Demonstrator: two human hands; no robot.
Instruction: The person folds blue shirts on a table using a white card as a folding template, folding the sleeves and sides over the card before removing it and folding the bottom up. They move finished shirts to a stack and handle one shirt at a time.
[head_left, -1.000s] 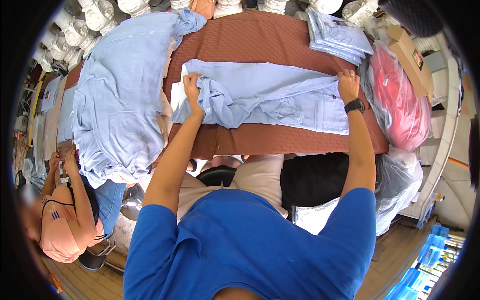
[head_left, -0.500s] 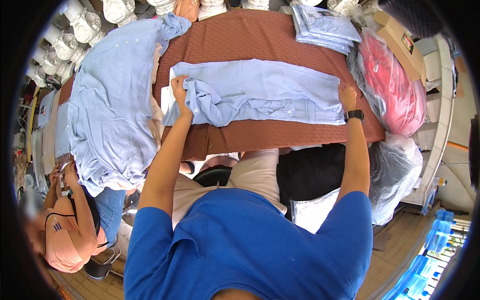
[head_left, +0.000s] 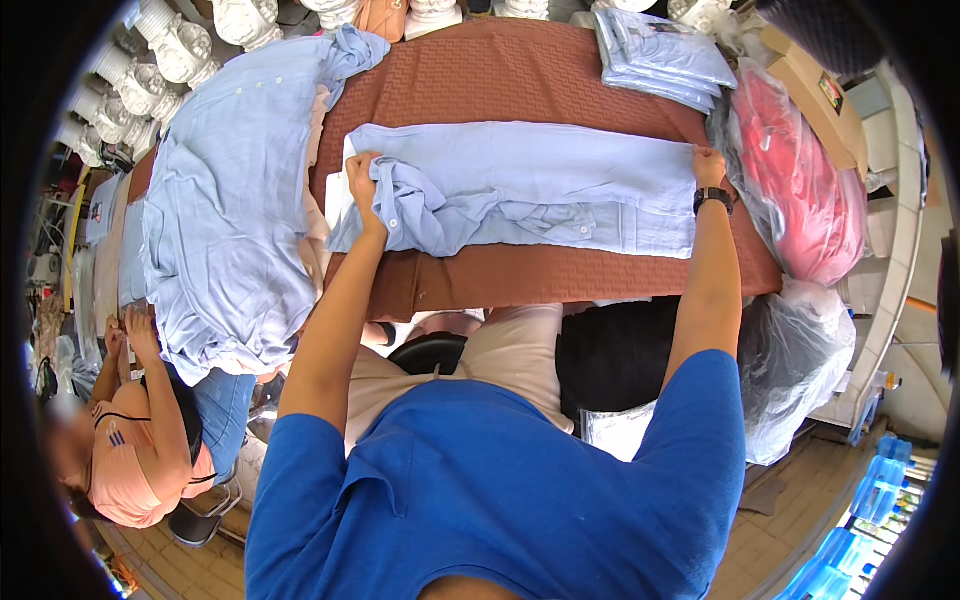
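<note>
1 shirt, 2 ends pinched: your left hand at 9 o'clock, right hand at 3 o'clock.

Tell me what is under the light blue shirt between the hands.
A white piece pokes out from under the shirt near the left hand, and brown tablecloth shows beyond the shirt's edges. How far the piece runs beneath is covered.

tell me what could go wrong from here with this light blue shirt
The light blue shirt is bunched beside the left hand and might crease if flattened as it lies. The watch sits close to the end pinched by the right hand and could snag cloth. The heap of blue garments seems to overhang the table and might slide off.
</note>
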